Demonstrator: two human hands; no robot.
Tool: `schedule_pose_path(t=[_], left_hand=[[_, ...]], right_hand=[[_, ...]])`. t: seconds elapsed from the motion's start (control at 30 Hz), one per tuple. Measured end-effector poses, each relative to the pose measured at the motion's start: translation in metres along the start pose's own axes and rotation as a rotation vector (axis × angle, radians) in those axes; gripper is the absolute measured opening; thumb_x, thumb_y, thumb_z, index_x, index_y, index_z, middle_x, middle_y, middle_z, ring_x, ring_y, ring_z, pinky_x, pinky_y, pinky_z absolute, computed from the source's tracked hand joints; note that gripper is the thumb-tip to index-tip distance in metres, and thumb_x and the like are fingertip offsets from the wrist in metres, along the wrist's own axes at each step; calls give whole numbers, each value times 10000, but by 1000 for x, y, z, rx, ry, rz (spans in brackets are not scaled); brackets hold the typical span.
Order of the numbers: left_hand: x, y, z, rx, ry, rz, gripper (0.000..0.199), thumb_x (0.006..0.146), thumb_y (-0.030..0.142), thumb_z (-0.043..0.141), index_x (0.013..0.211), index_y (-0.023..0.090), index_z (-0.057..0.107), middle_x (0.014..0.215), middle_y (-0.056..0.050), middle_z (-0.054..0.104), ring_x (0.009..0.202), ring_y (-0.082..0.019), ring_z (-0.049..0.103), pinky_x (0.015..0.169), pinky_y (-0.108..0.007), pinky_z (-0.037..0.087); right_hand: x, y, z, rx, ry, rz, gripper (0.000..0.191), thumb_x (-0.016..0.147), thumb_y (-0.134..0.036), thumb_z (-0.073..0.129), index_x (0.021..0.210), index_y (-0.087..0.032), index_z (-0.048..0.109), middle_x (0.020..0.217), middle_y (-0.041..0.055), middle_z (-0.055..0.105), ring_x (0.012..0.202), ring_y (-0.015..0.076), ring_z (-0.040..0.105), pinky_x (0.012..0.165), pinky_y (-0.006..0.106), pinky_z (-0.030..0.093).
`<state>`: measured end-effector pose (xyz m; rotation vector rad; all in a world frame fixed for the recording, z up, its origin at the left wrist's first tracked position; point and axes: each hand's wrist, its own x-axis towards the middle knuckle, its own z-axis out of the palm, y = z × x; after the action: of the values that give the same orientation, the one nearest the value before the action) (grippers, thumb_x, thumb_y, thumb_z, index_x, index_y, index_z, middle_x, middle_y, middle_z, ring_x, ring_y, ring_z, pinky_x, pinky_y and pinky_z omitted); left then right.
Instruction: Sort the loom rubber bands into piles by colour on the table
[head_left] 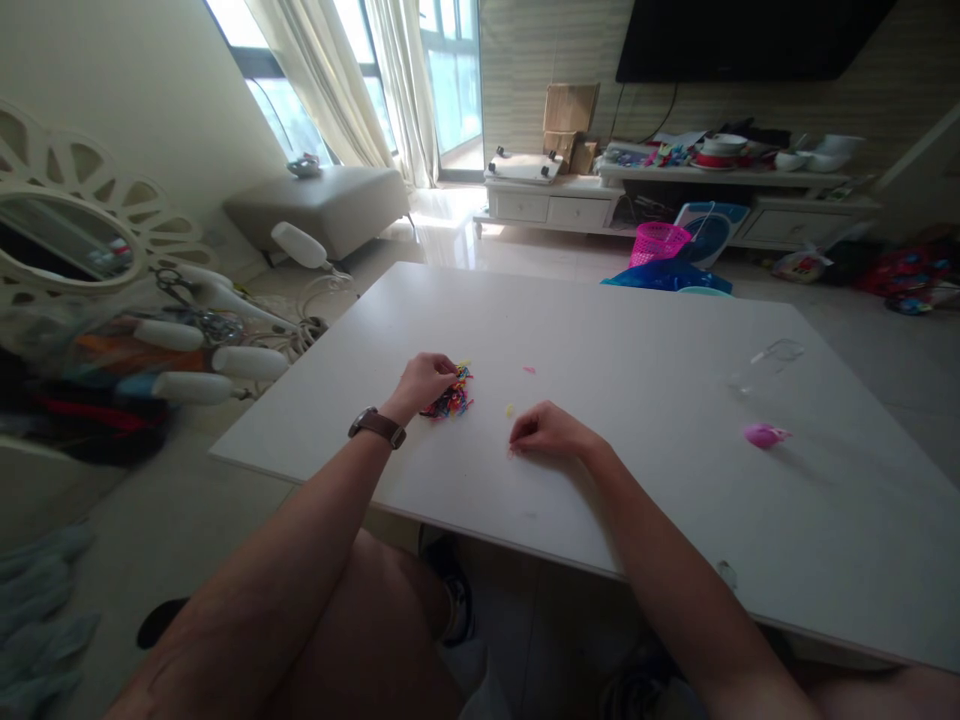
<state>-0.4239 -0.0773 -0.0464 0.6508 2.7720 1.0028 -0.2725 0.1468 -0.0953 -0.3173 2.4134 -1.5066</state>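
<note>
A small heap of thin, multicoloured rubber bands [454, 401] lies on the white table [622, 350]. At its upper edge is my left hand [424, 384], fingertips drawn together among the bands; whatever they pinch is hidden. My right hand [553, 432] rests lower on the table, to the right of the heap. Its thumb and fingers are closed on a tiny pale pink band [511, 453] at the tabletop. Just beyond those fingers lies a small yellow bit [510, 410]. Farther back is a flat pink scrap [529, 370].
Toward the table's right side are a clear glass-like vessel [772, 362] and a purple egg-shaped item [765, 435]. A small clear object [727, 574] sits near the front edge. A lamp with white shades [251, 362] stands left, and a pink basket [657, 243] is behind the table.
</note>
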Motion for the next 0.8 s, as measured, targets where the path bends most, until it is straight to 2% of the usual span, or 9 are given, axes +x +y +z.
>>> schedule_pose_path(t=[0.13, 0.4, 0.53, 0.67, 0.8], left_hand=[[-1, -4, -3, -7, -39, -41, 197, 666, 243, 678, 805, 155, 786, 747, -42, 735, 682, -166, 621, 599, -244, 428], [-3, -6, -8, -2, -178, -74, 201, 613, 214, 706, 783, 151, 793, 713, -26, 717, 631, -156, 605, 573, -250, 423], [-4, -3, -6, 16, -249, -87, 234, 562, 257, 768, 774, 161, 788, 628, 2, 667, 542, -136, 549, 510, -253, 382], [-1, -5, -3, 54, -258, -60, 172, 560, 279, 781, 697, 176, 773, 529, 14, 603, 532, -133, 524, 492, -244, 353], [0, -7, -1, 87, -264, -59, 112, 589, 245, 747, 671, 172, 769, 495, 6, 585, 540, -136, 521, 502, -240, 359]], right_hand=[[0, 0, 1, -70, 2, -26, 135, 739, -277, 725, 801, -188, 806, 710, 11, 733, 635, 122, 598, 563, 222, 404], [-1, -3, 1, -97, 29, -80, 108, 756, -281, 732, 779, -205, 805, 754, 24, 722, 677, 131, 596, 600, 237, 418], [0, -7, 0, -148, 193, -122, 147, 791, -324, 733, 778, -186, 782, 735, 25, 698, 639, 116, 568, 614, 240, 428], [2, -7, -1, -208, 398, -168, 171, 843, -323, 683, 775, -182, 751, 744, 22, 678, 609, 102, 550, 621, 241, 435], [3, -6, -1, -248, 526, -193, 192, 869, -302, 644, 740, -181, 719, 742, 15, 655, 584, 94, 540, 616, 242, 435]])
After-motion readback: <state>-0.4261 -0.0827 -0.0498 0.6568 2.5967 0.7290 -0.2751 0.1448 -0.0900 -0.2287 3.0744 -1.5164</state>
